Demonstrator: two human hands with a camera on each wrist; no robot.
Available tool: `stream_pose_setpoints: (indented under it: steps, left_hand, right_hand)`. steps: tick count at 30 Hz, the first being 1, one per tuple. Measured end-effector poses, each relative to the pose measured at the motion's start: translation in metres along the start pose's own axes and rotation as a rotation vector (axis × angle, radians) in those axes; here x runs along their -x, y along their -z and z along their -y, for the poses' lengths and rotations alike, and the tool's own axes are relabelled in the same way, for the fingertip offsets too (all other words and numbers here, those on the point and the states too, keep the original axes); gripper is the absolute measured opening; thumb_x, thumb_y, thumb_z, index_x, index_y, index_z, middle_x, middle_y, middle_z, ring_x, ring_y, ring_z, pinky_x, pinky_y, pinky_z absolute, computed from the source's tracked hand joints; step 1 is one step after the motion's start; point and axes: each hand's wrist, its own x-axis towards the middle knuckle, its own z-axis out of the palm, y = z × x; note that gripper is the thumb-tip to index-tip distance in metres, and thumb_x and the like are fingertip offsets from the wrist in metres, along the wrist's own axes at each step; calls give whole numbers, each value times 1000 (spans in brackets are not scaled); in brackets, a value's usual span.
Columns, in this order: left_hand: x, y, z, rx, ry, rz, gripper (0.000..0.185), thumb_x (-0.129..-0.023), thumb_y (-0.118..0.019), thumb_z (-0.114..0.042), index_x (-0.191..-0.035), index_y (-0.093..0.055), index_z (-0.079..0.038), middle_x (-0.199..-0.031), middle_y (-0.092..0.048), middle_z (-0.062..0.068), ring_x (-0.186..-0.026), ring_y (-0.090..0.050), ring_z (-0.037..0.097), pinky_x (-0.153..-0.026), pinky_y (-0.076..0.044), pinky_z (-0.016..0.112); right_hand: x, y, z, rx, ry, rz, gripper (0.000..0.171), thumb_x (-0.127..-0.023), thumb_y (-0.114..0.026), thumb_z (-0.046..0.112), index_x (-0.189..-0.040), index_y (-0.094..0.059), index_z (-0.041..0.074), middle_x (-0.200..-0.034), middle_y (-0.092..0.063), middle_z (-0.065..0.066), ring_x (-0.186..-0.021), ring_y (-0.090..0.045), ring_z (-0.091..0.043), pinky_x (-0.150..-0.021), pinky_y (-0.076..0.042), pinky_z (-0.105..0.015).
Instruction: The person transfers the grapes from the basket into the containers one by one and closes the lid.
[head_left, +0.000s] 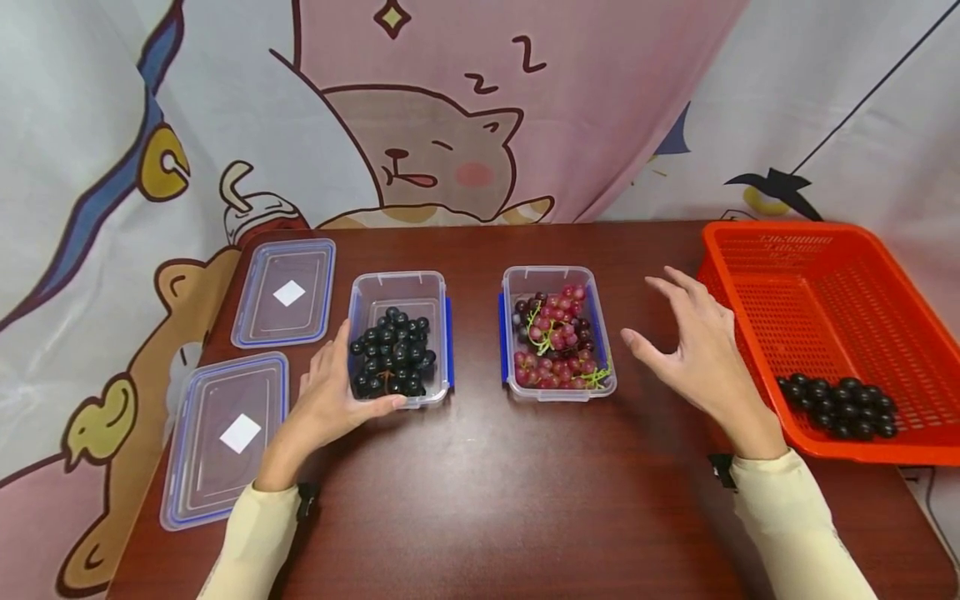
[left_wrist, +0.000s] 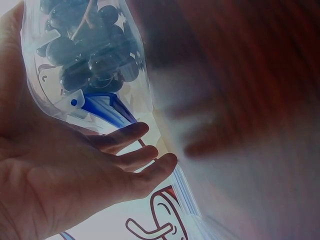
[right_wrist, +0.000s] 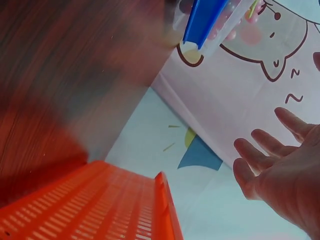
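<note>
1. Head view: nearest the camera are two cream sleeves. The left hand (head_left: 330, 400) cups the near left corner of a clear box (head_left: 400, 337) of black grapes (head_left: 392, 354), thumb lying along its front edge, the box standing on the dark table (head_left: 480, 500).
2. The right hand (head_left: 693, 350) hovers above the table with fingers spread and loose, grasping nothing, between a second box (head_left: 557, 333) of red grapes (head_left: 555, 346) and an orange basket (head_left: 832, 325) holding a black bunch (head_left: 840, 406).
3. Two lids (head_left: 283, 292) lie flat at the table's left side.
4. Left wrist view: the palm and gently bent fingers (left_wrist: 127, 137) rest against the box's wall by its blue clasp (left_wrist: 102, 107).
5. Right wrist view: the released hand's fingers (right_wrist: 260, 150) stretch out in the air, the basket's rim (right_wrist: 165, 205) below and apart.
</note>
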Motion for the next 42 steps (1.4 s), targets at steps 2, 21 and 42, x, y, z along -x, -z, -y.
stream_pose_setpoints:
  steps: [2, 21, 42]
  left_hand:
    - [0, 0, -1, 3, -1, 0, 147, -77, -95, -60, -176, 2, -11, -172, -23, 34, -158, -18, 55, -115, -18, 83]
    - [-1, -1, 1, 18, -15, -13, 145, -77, -96, -59, -176, 0, -11, -173, -23, 32, -156, -20, 55, -114, -18, 83]
    - [1, -3, 1, 30, 10, 3, 147, -78, -95, -60, -176, 4, -14, -173, -20, 33, -157, -18, 56, -115, -14, 84]
  right_hand:
    - [1, 3, -2, 0, -7, -8, 83, -92, -80, 46, -161, -52, 11, -172, -36, -19, -152, -36, -50, -119, -15, -78]
    - [22, 35, -40, -11, -152, -106, 67, -104, -69, 33, -162, -49, 5, -173, -34, -18, -149, -35, -56, -119, -17, -80]
    - [48, 56, -94, 69, -281, -37, 66, -111, -59, 29, -166, -39, 0, -174, -23, -28, -149, -28, -66, -116, -16, -83]
